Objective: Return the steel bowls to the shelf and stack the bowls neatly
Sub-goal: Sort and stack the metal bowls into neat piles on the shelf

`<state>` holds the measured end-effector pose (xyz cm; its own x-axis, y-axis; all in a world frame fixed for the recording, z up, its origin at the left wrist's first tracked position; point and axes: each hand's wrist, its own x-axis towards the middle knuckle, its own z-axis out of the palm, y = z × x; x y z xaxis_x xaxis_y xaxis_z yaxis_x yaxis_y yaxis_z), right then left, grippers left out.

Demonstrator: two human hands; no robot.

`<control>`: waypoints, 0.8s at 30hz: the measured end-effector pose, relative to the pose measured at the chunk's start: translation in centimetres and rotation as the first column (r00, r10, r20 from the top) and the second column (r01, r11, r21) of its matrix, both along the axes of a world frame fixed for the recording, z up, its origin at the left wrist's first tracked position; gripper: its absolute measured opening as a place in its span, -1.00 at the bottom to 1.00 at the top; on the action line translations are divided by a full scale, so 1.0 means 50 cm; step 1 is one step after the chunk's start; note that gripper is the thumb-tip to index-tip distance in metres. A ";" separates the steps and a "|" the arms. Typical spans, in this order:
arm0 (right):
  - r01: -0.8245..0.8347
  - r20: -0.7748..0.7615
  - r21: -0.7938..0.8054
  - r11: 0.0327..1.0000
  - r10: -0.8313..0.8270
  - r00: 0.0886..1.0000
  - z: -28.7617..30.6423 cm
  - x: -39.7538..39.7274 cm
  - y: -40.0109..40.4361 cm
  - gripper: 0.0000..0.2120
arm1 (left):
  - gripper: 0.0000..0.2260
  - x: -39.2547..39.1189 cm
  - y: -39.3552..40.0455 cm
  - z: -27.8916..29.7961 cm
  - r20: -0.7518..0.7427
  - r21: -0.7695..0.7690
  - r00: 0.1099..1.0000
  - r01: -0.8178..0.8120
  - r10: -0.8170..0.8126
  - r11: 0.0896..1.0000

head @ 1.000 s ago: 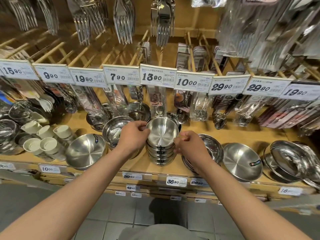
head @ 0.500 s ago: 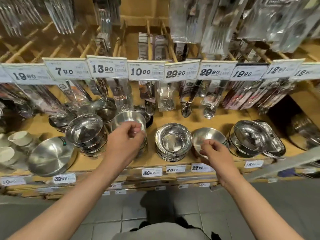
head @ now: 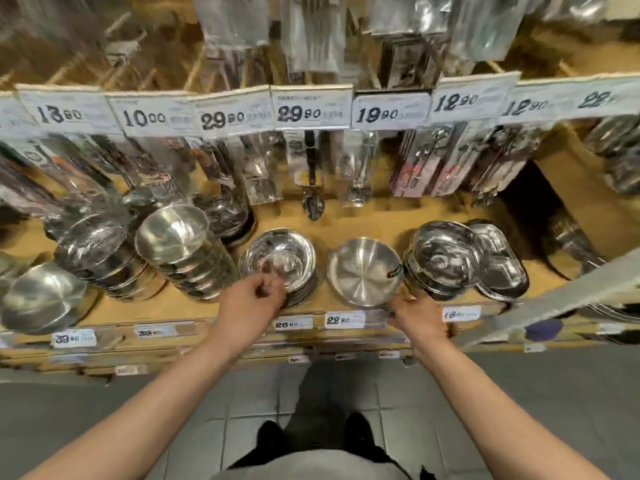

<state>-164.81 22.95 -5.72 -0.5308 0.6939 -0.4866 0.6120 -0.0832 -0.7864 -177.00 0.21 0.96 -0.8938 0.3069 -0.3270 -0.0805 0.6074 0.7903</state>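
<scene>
A leaning tall stack of steel bowls (head: pixel 180 247) stands on the wooden shelf (head: pixel 367 216), left of centre. To its right sits a low stack of shallow shiny bowls (head: pixel 280 258). My left hand (head: pixel 252 303) is at that stack's front rim, fingers curled and pinching the rim. A single wide brushed steel bowl (head: pixel 363 271) with a small label rests further right. My right hand (head: pixel 419 317) lies at the shelf's front edge by this bowl's front right rim. Blur hides whether its fingers hold the rim.
Stacked steel lids and trays (head: pixel 450 258) crowd the right side, and more bowl stacks (head: pixel 93 251) and a pan (head: pixel 41 299) fill the left. Packaged utensils (head: pixel 311 168) hang low behind price tags (head: pixel 311 112). A pale rail (head: pixel 554 299) slants across at right.
The view swung right. My left hand let go of the tall stack and moved right to the shallow bowl stack. My right hand slid to the wide bowl's front right.
</scene>
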 end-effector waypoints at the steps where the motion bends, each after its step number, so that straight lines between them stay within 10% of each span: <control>1: -0.046 0.027 0.019 0.999 0.045 0.999 -0.005 -0.008 0.007 -0.70 | -0.89 0.006 0.004 -0.006 0.020 0.005 0.999 -0.034 0.034 0.999; 7: -0.127 0.078 0.056 0.990 0.122 0.989 -0.038 -0.036 0.029 -0.63 | -0.88 0.033 0.009 -0.037 0.095 0.015 0.967 -0.237 0.235 0.971; 14: -0.001 -0.044 -0.311 0.950 -0.013 0.999 -0.069 -0.042 0.022 -0.98 | -0.90 0.062 0.016 -0.059 0.129 0.083 0.923 -0.374 0.362 0.924; 24: -0.012 -0.097 -0.490 0.872 -0.041 0.994 -0.081 -0.020 0.030 -0.87 | -0.79 0.102 0.208 -0.171 0.384 0.114 0.877 -0.356 0.289 0.928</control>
